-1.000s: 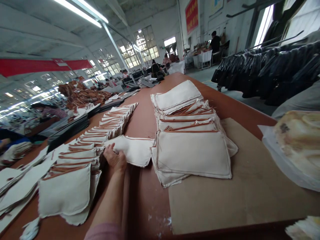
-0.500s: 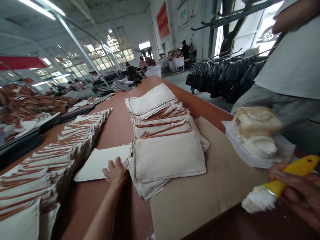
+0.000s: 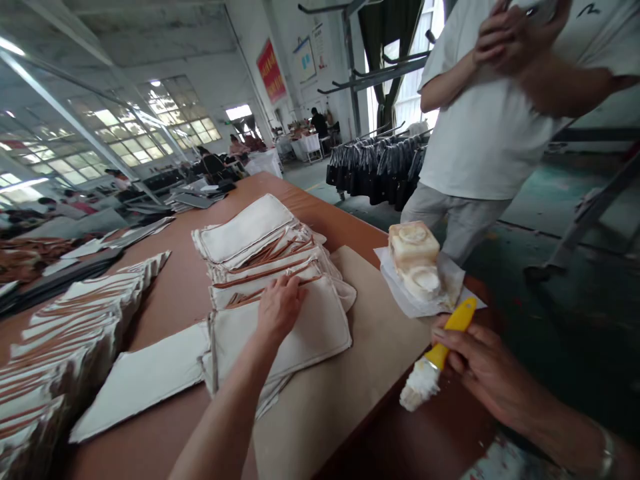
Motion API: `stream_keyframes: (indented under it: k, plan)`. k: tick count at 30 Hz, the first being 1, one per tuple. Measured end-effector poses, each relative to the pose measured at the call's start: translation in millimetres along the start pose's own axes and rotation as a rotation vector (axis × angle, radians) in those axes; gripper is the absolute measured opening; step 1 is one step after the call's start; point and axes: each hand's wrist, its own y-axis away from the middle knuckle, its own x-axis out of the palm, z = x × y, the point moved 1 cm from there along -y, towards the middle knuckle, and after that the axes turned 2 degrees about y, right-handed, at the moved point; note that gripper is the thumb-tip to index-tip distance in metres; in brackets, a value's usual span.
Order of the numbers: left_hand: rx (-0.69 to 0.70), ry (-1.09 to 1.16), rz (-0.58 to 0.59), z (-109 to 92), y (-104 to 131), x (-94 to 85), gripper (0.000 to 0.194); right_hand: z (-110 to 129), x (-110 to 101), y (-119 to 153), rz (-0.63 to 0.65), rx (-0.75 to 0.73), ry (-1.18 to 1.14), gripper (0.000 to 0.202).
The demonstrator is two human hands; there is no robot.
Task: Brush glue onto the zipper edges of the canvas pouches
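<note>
My right hand [image 3: 483, 363] is closed around the yellow handle of a paintbrush [image 3: 453, 333]. Thick white paste coats its bristles, which point down to the left beyond the cardboard's edge. My left hand [image 3: 284, 303] lies on the front cream fabric panel [image 3: 320, 327] of a leaning stack, its fingers bent over the panel's upper edge; the thumb is hidden. Behind that panel, more cream pieces with brown edges [image 3: 270, 267] overlap. To the left, a single cream panel [image 3: 145, 373] lies flat on the brown table [image 3: 195, 260].
Cardboard [image 3: 370, 313] lies under the stack's right side. A whitish plastic container [image 3: 414, 250] with paste sits on a white sheet at the table's right edge. A long row of cream pieces [image 3: 75, 327] runs along the left. A person in a white shirt [image 3: 495, 127] stands beyond the table.
My left hand has moved from the flat single panel rightward onto the front panel of the stack. The brush stays in my right hand. The view has swung to the right.
</note>
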Motion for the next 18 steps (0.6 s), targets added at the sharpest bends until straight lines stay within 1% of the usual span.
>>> stream_keyframes:
  k: [1, 3, 6, 9, 11, 13, 15, 17, 18]
  plan:
    - [-0.032, 0.011, 0.029, -12.5, -7.2, 2.9, 0.029, -0.6, -4.1, 2.0, 0.02, 0.008, -0.011, 0.034]
    - [-0.105, 0.046, 0.073, -27.5, -16.8, 4.9, 0.025, -1.6, -15.1, 4.7, 0.054, 0.026, -0.044, 0.033]
    - [-0.156, 0.113, 0.126, -36.1, -22.1, -2.8, 0.025, -1.2, -35.0, 3.7, 0.052, -0.023, -0.066, 0.033]
    - [-0.146, 0.174, 0.206, -41.1, -18.4, -17.1, 0.02, 3.0, -51.1, -0.5, 0.04, -0.082, -0.102, 0.032]
    - [-0.133, 0.231, 0.265, -46.3, -8.9, -27.8, 0.022, 10.0, -56.7, -2.3, 0.043, -0.113, -0.147, 0.032]
    - [-0.104, 0.345, 0.299, -55.2, 7.0, -39.9, 0.033, 21.2, -57.5, -2.7, 0.063, -0.147, -0.196, 0.031]
    - [-0.093, 0.531, 0.289, -68.3, 27.9, -54.4, 0.042, 35.4, -53.9, -2.1, 0.09, -0.196, -0.237, 0.028]
    - [-0.111, 0.702, 0.252, -84.7, 50.5, -70.7, 0.042, 49.8, -47.0, -0.9, 0.118, -0.265, -0.259, 0.024]
    - [-0.126, 0.753, 0.231, -93.5, 61.4, -78.6, 0.039, 56.1, -42.6, 0.0, 0.137, -0.306, -0.264, 0.022]
